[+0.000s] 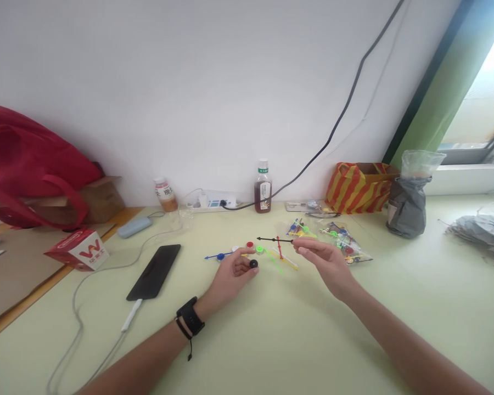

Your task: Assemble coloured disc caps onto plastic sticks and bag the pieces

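Between the fingers and thumb of my left hand is a small round black disc with a centre hole. My right hand pinches one end of a thin black arrow-shaped pointer, whose tip points left above the table. Around my hands lie a blue arrow with a blue disc, a red disc, a green disc, a green pointer, a red arrow and a yellow pointer. My left fingers partly hide some of these pieces.
Bags of coloured pieces lie beyond my right hand. A phone on a cable, a red-white box and a drink bottle are leftward. A brown bottle, power strip and striped bag stand by the wall.
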